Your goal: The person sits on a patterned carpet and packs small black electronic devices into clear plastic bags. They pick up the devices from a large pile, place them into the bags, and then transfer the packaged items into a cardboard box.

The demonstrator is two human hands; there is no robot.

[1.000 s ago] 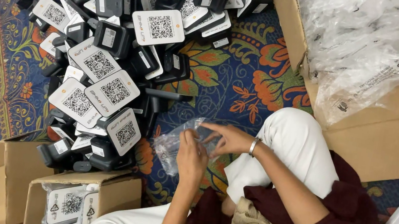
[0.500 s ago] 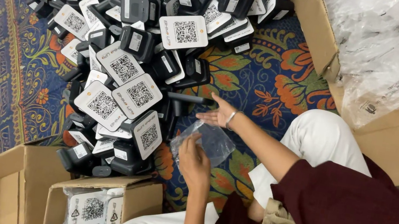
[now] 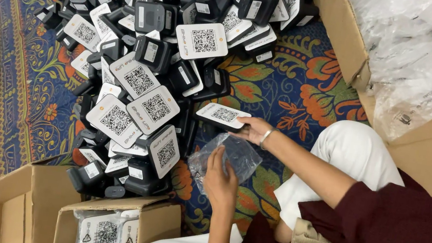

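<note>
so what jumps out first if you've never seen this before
A big heap of black devices with white code-printed faces fills the patterned rug at upper left. Just right of it, the right hand holds one device, while the left hand holds a clear plastic bag below. An open cardboard box of clear bags sits top right.

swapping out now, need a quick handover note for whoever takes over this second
Right hand: holds a device at the edge of the pile.
Left hand: holds a clear bag, just below the device.
Done: bagged devices stand in the small box by the knee.
Left: the held device is not in the bag yet; the big pile is unbagged. Spare bags are in the large box.
</note>
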